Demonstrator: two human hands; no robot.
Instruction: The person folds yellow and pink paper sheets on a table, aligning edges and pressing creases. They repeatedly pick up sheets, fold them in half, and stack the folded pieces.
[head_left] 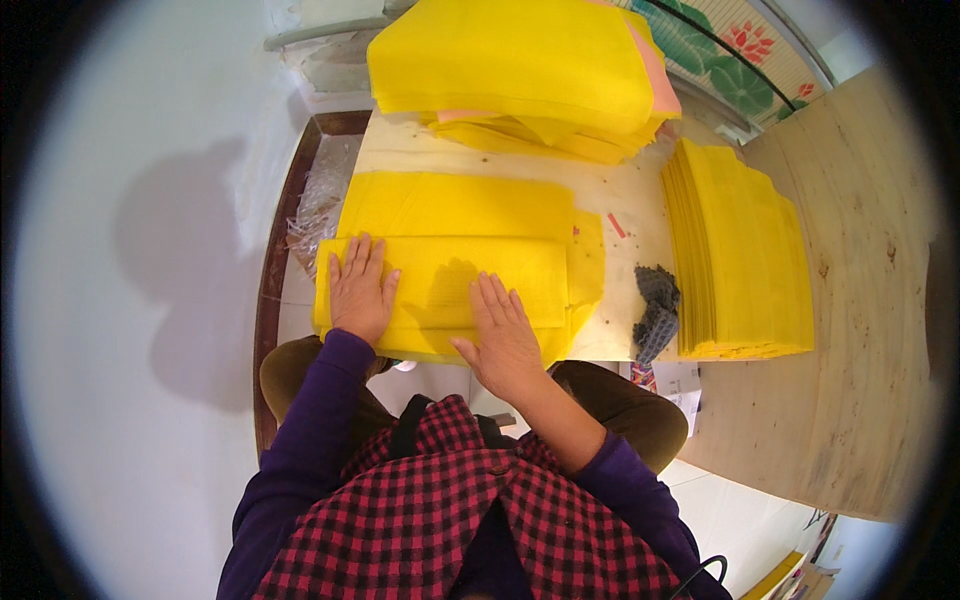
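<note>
A folded yellow cloth [440, 262] lies on a pale wooden table in front of me, its near edge hanging slightly over the table's front. My left hand [360, 292] rests flat on its left part, fingers stretched forward and thumb apart. On the right part lies my right hand [503, 338], also flat, fingers pointing away from me. Neither hand grips anything. Behind and to the right, more yellow cloth [455, 200] spreads out beneath the folded piece.
A tall yellow cloth pile [510, 60] with pink edges stands at the back. Folded yellow pieces [745, 260] are stacked at the right, beside a crumpled dark grey item [656, 312] and a small red strip [616, 225]. A wooden board [850, 300] rises far right.
</note>
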